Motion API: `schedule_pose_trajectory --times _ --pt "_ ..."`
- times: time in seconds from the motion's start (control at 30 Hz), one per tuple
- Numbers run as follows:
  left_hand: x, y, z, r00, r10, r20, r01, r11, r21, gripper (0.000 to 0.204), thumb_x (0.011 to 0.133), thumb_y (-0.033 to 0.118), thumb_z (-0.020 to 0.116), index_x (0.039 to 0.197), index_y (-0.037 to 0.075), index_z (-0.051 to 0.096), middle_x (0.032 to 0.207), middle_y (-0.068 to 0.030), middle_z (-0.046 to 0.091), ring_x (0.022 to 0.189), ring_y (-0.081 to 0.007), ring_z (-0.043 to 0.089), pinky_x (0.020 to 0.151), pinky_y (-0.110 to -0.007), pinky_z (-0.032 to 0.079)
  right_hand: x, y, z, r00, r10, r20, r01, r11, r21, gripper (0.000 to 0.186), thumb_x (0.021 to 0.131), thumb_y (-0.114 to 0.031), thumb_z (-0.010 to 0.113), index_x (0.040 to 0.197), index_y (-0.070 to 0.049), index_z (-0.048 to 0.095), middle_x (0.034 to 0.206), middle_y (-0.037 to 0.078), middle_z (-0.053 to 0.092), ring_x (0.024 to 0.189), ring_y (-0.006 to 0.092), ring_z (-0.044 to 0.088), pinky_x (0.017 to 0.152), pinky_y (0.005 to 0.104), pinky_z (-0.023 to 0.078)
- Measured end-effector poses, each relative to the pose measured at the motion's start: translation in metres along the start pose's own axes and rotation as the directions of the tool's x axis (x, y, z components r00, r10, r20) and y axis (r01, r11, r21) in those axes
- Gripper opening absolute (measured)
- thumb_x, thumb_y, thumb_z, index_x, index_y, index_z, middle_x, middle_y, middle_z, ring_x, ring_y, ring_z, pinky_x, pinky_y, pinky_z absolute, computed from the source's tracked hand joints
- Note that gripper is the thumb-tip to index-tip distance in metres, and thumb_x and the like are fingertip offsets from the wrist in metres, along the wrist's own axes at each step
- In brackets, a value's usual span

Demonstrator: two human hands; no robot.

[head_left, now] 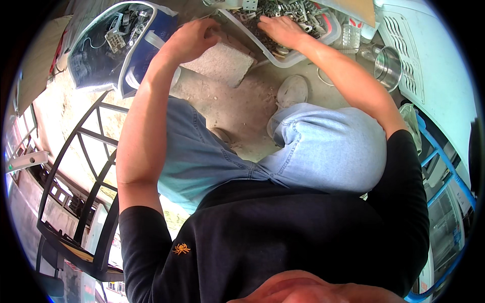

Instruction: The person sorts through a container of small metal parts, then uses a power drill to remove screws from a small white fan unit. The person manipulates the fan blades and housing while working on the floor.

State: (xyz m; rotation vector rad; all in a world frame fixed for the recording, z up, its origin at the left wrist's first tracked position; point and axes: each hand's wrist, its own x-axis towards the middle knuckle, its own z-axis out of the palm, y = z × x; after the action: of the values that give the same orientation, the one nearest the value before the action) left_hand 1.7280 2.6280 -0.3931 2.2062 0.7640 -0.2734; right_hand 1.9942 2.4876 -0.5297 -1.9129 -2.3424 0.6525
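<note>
My left hand (194, 39) is raised over a pale, rough block (225, 61). Its fingers are curled together, and I cannot make out what lies between them. At the upper middle, my right hand (282, 31) reaches into a translucent plastic bin (289, 62) filled with small metal parts (307, 16). Its fingers are apart and bent down onto the parts; the tips are partly hidden among them. Left of my left hand stands a blue bag-like container (91, 65) with a white rim, holding metal brackets (117, 38) and other metal pieces.
A shiny metal pot (388, 68) and a clear plastic container (350, 38) stand right of the bin. Beyond them is a pale slatted panel (404, 50). A black metal frame (76, 136) rises on the left. My shoe (292, 91) rests on the dusty floor near the bin.
</note>
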Motion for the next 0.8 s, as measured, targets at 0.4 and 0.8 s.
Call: schedule_pose_trajectory --times 0.4,0.8 --pt "0.025 0.013 0.010 0.999 -0.005 0.054 0.022 0.948 -0.317 0.033 0.102 0.023 0.055 0.124 -0.001 0.062 0.102 -0.0104 0.071 0.091 -0.0195 0.066 0.084 -0.032 0.052 -0.018 -0.023 -0.070 0.985 0.147 -0.087 -0.094 0.893 0.440 0.017 0.094 -0.018 0.063 0.103 -0.004 0.062 0.101 0.012 0.063 0.091 0.0346 0.067 0.079 0.0450 0.054" --pt "0.043 0.014 0.014 0.971 -0.147 0.187 0.227 0.338 -0.913 0.034 0.107 0.021 0.043 0.120 -0.004 0.063 0.110 -0.0108 0.069 0.095 -0.0161 0.066 0.086 -0.030 0.054 -0.018 -0.017 -0.046 0.958 0.199 -0.205 -0.116 0.927 0.355 0.016 0.089 -0.015 0.066 0.103 -0.007 0.069 0.094 0.009 0.065 0.088 0.0288 0.066 0.079 0.0415 0.054"
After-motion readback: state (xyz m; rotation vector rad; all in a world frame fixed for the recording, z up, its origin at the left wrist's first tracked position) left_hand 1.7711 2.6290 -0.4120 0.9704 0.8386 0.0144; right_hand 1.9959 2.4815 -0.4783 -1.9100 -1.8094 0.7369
